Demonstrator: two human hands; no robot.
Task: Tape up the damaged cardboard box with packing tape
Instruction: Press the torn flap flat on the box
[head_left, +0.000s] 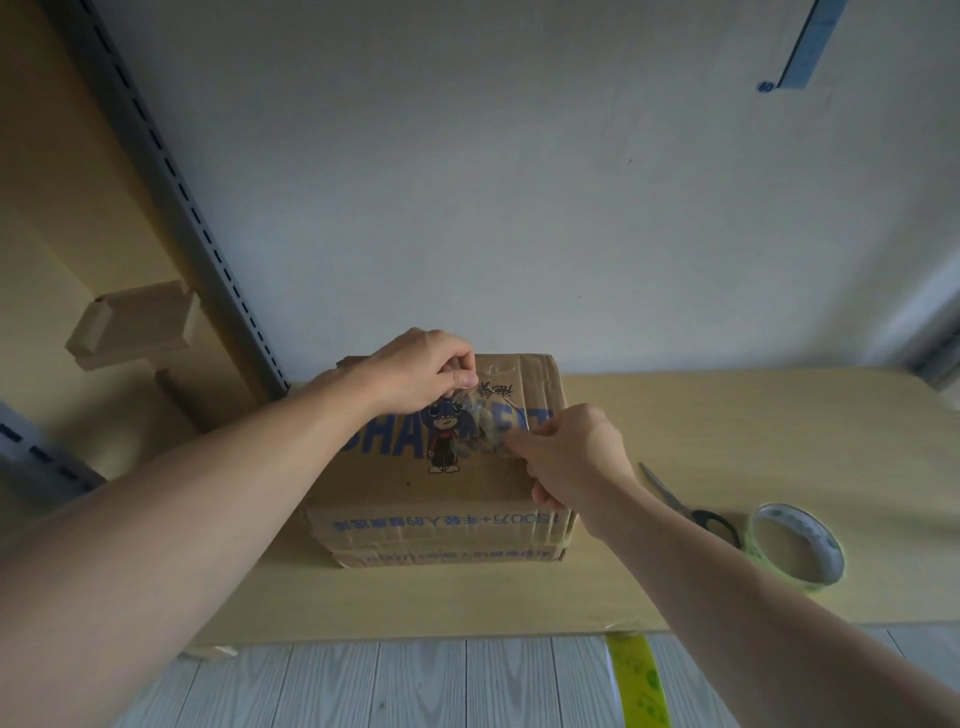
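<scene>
The cardboard box (410, 491) sits on the left part of a pale wooden tabletop (727, 415), its far edge near the white wall (519, 182) and its left side near a grey slotted metal upright (171, 197) that runs up the wall. To the box's right the tabletop has open room as far as the scissors (688, 509), which lie just beside the right forearm, and the roll of packing tape (795, 545), which lies flat a little further right and nearer the front edge. Over the box's top face the left hand (415, 371) pinches the far end of a crumpled clear piece of tape (480, 423) between thumb and curled fingers, and the right hand (574, 457) pinches the near right end in the same way. The piece hangs between them across the blue lettering and the cartoon figure (445, 441) printed on the lid. Whether it touches the cardboard cannot be told. A yellow-green strip of tape (638, 675) hangs from the table's front edge over the grey plank floor (415, 686). At the left a wooden block (135, 325) juts from a tan panel, and a blue strip (808, 47) is stuck high on the wall at the right. The box is closed, so its contents cannot be seen.
</scene>
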